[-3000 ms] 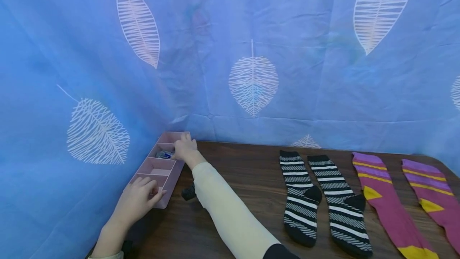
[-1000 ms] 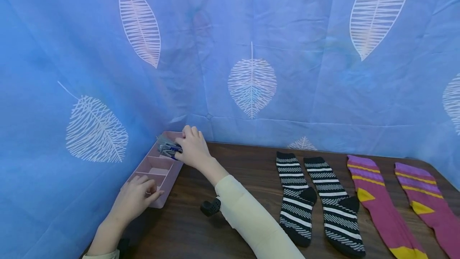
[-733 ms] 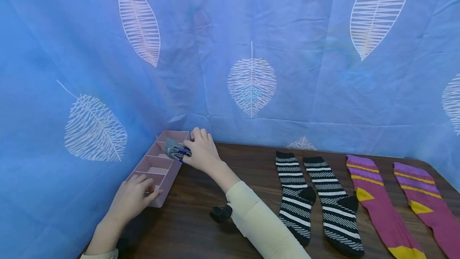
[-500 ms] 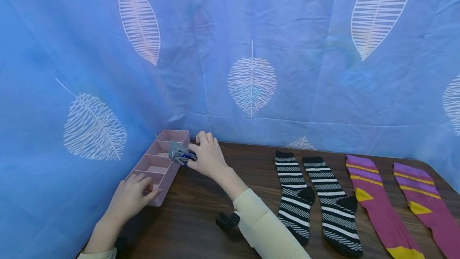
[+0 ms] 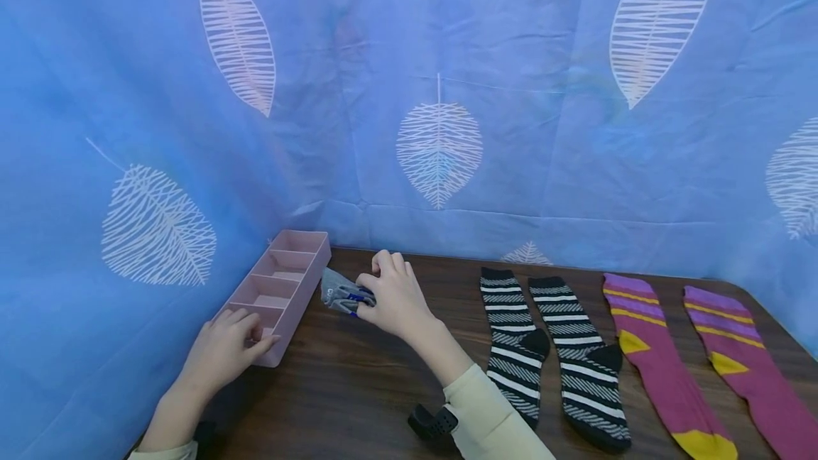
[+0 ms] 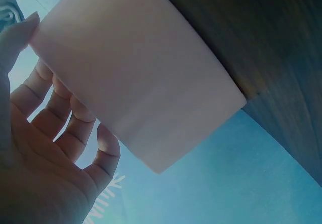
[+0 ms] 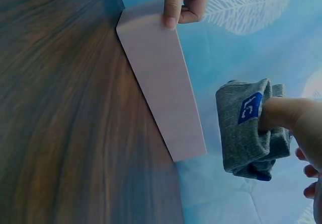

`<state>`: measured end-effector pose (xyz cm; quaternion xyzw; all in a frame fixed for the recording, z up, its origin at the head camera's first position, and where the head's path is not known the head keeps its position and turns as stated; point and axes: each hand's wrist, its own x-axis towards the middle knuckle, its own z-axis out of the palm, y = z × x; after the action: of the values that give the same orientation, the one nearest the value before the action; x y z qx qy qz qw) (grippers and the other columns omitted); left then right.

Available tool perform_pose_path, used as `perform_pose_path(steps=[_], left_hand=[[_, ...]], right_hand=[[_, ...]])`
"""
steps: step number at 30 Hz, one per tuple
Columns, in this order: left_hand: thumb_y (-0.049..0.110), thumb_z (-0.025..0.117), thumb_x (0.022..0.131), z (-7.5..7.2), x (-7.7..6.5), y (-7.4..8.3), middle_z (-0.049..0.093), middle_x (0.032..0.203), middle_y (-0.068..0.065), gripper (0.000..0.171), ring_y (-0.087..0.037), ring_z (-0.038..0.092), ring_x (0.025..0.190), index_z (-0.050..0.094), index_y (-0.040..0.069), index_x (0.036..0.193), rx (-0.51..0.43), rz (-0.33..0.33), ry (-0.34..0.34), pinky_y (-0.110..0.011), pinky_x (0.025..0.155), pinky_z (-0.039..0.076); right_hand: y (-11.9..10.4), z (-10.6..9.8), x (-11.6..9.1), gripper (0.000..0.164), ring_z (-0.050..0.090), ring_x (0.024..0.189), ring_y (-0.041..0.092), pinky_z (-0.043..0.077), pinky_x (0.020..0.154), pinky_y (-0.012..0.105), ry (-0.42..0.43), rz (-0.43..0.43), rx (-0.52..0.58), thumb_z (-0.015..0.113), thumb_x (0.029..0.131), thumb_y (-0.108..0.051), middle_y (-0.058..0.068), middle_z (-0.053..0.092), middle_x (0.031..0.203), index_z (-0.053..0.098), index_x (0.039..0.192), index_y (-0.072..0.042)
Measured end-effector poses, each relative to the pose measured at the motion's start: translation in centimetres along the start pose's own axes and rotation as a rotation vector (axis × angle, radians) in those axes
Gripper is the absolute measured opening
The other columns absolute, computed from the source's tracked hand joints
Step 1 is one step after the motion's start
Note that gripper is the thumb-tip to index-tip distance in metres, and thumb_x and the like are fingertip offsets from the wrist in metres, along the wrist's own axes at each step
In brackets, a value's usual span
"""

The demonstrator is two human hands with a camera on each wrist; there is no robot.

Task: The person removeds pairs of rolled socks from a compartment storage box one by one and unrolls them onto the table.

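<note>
My right hand (image 5: 396,297) pinches a folded bundle of grey socks (image 5: 341,294) with blue patches, off the right side of a pink compartment box (image 5: 300,304). In the right wrist view the socks (image 7: 234,128) show a blue label with white marks, and the thumb is pushed into the fold. At the near end of the box, my left hand (image 5: 224,346) holds the rim, thumb on the right edge and bent fingers over the top. The left wrist view shows those fingertips (image 6: 83,108) right at the edge of the box's end wall (image 6: 141,73).
Two black-and-white striped socks (image 5: 511,346) lie flat on the dark wooden table (image 5: 345,389). Right of them are two maroon socks (image 5: 664,368) with purple and yellow bands. A blue curtain (image 5: 358,91) with white leaves hangs behind and to the left.
My right hand has lifted the grey socks out of a compartment of the box and carried them right, past its right wall. The left hand has stayed at the box's near end.
</note>
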<state>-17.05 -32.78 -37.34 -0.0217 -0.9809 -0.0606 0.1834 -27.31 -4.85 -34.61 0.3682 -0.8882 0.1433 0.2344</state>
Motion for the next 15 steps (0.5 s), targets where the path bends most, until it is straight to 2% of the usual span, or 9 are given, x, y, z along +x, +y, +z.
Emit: perform_pose_path(steps=[9,15], left_hand=[[0.038,0.075,0.083,-0.2,-0.2,0.0,0.045,0.065,0.006,0.032,-0.013,0.042,0.067,0.053,0.021,0.068,-0.022,-0.015,-0.016,-0.030,0.060,0.030],[0.039,0.074,0.084,-0.3,-0.2,0.1,0.045,0.065,0.006,0.032,-0.013,0.043,0.067,0.053,0.021,0.068,-0.033,-0.025,-0.037,-0.030,0.060,0.030]], right_hand=[[1.2,-0.8,-3.1,0.021,0.029,0.090,0.017,0.025,0.075,0.029,-0.029,0.007,-0.002,0.074,0.077,-0.033,0.000,0.039,0.103,0.072,0.097,-0.026],[2.0,-0.7,-4.8,0.022,0.030,0.091,0.017,0.027,0.078,0.031,-0.114,-0.018,0.005,0.074,0.078,-0.033,0.000,0.039,0.104,0.071,0.098,-0.026]])
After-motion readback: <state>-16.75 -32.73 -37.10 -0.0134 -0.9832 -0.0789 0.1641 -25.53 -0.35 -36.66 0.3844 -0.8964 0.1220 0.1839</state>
